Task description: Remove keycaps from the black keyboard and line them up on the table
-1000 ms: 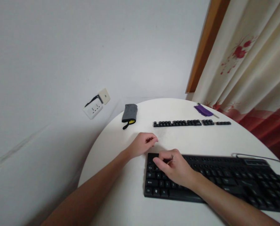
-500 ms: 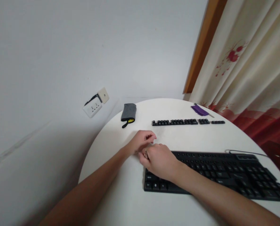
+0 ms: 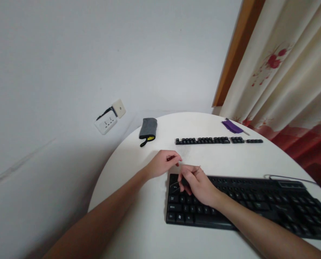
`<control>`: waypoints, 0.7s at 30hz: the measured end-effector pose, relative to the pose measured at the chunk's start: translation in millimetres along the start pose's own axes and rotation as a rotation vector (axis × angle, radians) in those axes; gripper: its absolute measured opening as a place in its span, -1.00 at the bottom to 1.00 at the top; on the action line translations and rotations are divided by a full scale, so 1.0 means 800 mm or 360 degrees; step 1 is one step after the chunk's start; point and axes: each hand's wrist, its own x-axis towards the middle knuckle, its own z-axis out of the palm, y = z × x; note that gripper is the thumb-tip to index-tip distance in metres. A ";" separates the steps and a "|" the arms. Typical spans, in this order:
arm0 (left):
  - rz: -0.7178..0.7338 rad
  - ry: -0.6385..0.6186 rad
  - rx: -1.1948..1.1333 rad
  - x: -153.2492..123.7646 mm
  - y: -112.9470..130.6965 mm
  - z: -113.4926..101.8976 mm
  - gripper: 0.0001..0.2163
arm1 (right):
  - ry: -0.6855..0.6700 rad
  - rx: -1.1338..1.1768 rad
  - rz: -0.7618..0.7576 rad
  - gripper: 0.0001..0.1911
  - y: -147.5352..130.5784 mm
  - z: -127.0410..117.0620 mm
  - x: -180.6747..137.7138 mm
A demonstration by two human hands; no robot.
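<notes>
A black keyboard [image 3: 257,205] lies on the round white table [image 3: 138,230]. My right hand [image 3: 198,185] rests over the keyboard's upper left corner, fingers curled and pinched around a thin wire tool and a dark keycap. My left hand [image 3: 163,163] sits on the table just beyond that corner, fingers curled in, holding something small and dark that I cannot make out. A row of loose black keycaps [image 3: 203,141] is lined up further back on the table, with two shorter groups of keycaps [image 3: 246,140] to its right.
A grey pouch with a yellow and black end [image 3: 147,130] lies at the table's back left. A purple-handled tool [image 3: 232,126] lies at the back right. A wall socket [image 3: 106,122] is on the white wall. A flowered curtain [image 3: 290,75] hangs on the right. The keyboard's cable [image 3: 290,177] loops at its far edge.
My right hand swung left off the keyboard's corner towards my left hand, then came back over the top left keys. My left hand has barely moved.
</notes>
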 end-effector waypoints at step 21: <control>-0.0225 0.0052 -0.1105 0.000 -0.004 0.024 -0.70 | 0.0683 0.0197 -0.0271 -0.61 0.000 -0.017 0.017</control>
